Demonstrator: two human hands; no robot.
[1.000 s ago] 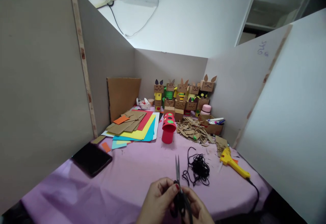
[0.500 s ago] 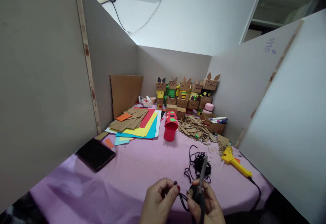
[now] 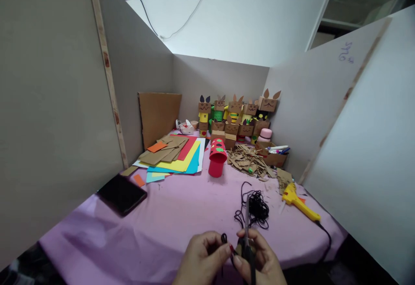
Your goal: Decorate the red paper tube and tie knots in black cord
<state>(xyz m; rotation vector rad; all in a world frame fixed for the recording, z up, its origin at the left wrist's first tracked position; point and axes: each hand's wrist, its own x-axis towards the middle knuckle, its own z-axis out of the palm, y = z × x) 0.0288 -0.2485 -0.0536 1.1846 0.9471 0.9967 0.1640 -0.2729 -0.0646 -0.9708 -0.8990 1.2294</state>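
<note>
Between the fingertips of my left hand [image 3: 204, 257] is a looped black cord [image 3: 224, 238], pinched near the table's front edge. My right hand [image 3: 261, 259] grips a pair of scissors [image 3: 247, 220] with dark handles, the blades pointing up and away from me. Its fingertips are close to the cord by my left thumb; whether they also hold the cord I cannot tell. Just beyond the scissors lies a tangled heap of black cord [image 3: 259, 209] on the pink cloth [image 3: 181, 207].
A red spotted paper tube [image 3: 218, 149] lies mid-table. Coloured sheets [image 3: 194, 162] and cardboard pieces are left of it, cardboard scraps [image 3: 246, 159] right. A yellow glue gun [image 3: 300, 203] lies right, a dark tablet-like slab [image 3: 122, 195] left. Cardboard animal figures [image 3: 235, 108] stand behind.
My hands have come closer together. The scissors have swung left and stand more upright, and the cord loop by my left fingers sits differently.
</note>
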